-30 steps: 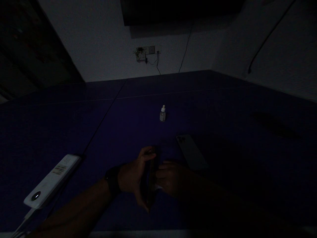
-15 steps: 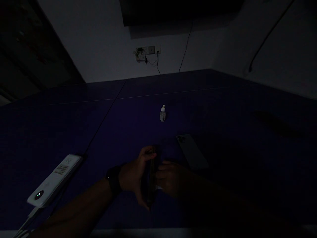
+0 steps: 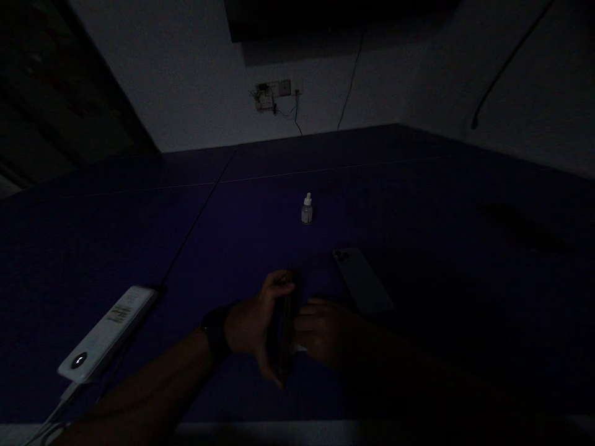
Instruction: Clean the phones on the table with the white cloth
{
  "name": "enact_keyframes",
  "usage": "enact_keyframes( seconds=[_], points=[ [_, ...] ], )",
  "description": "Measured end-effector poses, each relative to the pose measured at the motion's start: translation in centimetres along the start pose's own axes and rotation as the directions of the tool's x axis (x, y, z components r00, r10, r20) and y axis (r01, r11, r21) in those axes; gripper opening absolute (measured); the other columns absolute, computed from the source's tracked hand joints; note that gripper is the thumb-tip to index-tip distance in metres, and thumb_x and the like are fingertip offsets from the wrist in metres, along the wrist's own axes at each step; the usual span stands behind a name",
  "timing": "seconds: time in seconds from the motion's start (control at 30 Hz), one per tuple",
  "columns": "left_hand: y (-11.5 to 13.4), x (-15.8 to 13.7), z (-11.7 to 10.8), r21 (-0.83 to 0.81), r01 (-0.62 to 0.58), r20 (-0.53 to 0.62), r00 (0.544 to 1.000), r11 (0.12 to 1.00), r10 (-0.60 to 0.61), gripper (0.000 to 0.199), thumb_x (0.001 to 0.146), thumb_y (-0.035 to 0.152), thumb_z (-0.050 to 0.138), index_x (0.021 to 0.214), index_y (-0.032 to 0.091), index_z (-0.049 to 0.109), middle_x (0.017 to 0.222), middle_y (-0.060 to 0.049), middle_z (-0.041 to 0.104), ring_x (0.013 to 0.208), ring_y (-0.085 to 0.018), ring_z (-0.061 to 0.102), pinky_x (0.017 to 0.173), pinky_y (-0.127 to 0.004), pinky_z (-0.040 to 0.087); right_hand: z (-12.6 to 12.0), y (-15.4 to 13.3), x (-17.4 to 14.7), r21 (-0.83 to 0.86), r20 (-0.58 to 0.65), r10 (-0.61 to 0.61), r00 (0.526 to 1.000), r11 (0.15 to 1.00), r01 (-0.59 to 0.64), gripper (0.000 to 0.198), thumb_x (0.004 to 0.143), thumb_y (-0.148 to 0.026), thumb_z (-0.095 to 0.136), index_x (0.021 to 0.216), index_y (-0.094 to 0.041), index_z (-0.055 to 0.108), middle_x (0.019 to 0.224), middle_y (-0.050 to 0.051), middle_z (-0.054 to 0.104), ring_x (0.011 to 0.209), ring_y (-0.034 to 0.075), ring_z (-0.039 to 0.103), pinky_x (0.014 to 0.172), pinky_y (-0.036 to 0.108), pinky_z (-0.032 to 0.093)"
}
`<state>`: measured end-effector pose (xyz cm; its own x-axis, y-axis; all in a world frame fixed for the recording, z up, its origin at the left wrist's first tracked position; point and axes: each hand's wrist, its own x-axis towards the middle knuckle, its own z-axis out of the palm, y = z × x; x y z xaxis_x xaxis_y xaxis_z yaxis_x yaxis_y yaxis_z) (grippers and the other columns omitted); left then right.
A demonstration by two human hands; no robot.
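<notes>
My left hand point(image 3: 251, 325), with a dark watch on its wrist, grips a thin dark phone-like slab point(image 3: 285, 328) by its two ends. The slab stands on edge, so its faces hardly show in the dim light. On its right side, my right hand point(image 3: 320, 331) is closed, fingers bent towards the slab's face. A bit of white cloth or tissue point(image 3: 297, 349) pokes out beneath those fingers; most of it is hidden. Beyond the right hand, a pale phone point(image 3: 363, 282) lies with its camera side up.
A small dropper bottle point(image 3: 307, 210) stands upright further back on the dark blue table point(image 3: 251, 217). At left lies a white power strip point(image 3: 109, 331) with cables. Wall sockets point(image 3: 274, 93) and a dark screen point(image 3: 344, 18) are behind. A dim dark object point(image 3: 520, 226) lies far right.
The view has tipped slightly, so the things on the table sit a little higher in the picture. Both hands keep almost the same hold and position around the slab.
</notes>
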<state>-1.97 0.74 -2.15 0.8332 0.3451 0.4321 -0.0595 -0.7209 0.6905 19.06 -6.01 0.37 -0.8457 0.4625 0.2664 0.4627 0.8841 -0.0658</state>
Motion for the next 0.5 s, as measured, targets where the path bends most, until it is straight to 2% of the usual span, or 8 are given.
enact_keyframes(
  seconds=[0.1, 0.2, 0.33, 0.43, 0.5],
  points=[
    [0.1, 0.0, -0.4, 0.017, -0.014, -0.001, 1.000, 1.000, 0.014, 0.153, 0.027, 0.074, 0.092, 0.151, 0.035, 0.013, 0.146, -0.016, 0.025, 0.135, -0.053, 0.033, 0.107, -0.077, 0.028, -0.7, 0.5, -0.6, -0.004, -0.051, 0.065, 0.997, 0.998, -0.065, 0.007, 0.095, -0.020, 0.061, 0.095, -0.020, 0.068, 0.084, 0.002, 0.069, 0.081, 0.018, 0.058, 0.072, 0.033, 0.037],
    [0.1, 0.1, -0.4, 0.051, -0.037, -0.018, 0.999, 0.998, 0.038, 0.154, 0.027, 0.077, 0.090, 0.152, 0.034, 0.011, 0.147, -0.017, 0.021, 0.135, -0.051, 0.033, 0.107, -0.076, 0.029, -0.9, 1.0, -1.0, -0.013, -0.060, 0.080, 0.995, 0.997, -0.081, 0.009, 0.094, -0.021, 0.062, 0.102, -0.019, 0.067, 0.083, 0.003, 0.068, 0.080, 0.018, 0.057, 0.071, 0.033, 0.035],
    [0.1, 0.2, -0.2, 0.062, -0.033, -0.037, 0.999, 0.998, 0.035, 0.154, 0.026, 0.073, 0.093, 0.151, 0.035, 0.010, 0.146, -0.017, 0.022, 0.135, -0.052, 0.031, 0.106, -0.077, 0.028, -0.3, 0.5, -0.7, -0.024, -0.013, 0.018, 1.000, 1.000, -0.018, 0.007, 0.096, -0.020, 0.062, 0.092, -0.020, 0.067, 0.084, 0.002, 0.069, 0.077, 0.017, 0.056, 0.067, 0.033, 0.035],
    [-0.1, 0.2, -0.1, 0.030, 0.028, -0.027, 0.999, 0.999, -0.027, 0.151, 0.027, 0.068, 0.095, 0.150, 0.036, 0.013, 0.145, -0.015, 0.025, 0.138, -0.052, 0.027, 0.110, -0.076, 0.025, -0.1, -0.7, -0.5, -0.002, -0.003, -0.033, 0.999, 0.999, 0.033, 0.014, 0.096, -0.019, 0.062, 0.083, -0.020, 0.066, 0.080, 0.001, 0.068, 0.075, 0.017, 0.055, 0.065, 0.033, 0.035],
    [-0.4, 0.1, 0.0, 0.006, 0.079, -0.026, 0.997, 0.997, -0.079, 0.149, 0.025, 0.066, 0.096, 0.148, 0.035, 0.017, 0.145, -0.015, 0.025, 0.138, -0.053, 0.026, 0.112, -0.074, 0.025, -0.1, -1.6, -0.5, 0.043, -0.014, -0.076, 0.997, 0.996, 0.077, 0.011, 0.096, -0.018, 0.062, 0.086, -0.020, 0.065, 0.083, -0.001, 0.069, 0.077, 0.016, 0.055, 0.066, 0.033, 0.037]
  ],
)
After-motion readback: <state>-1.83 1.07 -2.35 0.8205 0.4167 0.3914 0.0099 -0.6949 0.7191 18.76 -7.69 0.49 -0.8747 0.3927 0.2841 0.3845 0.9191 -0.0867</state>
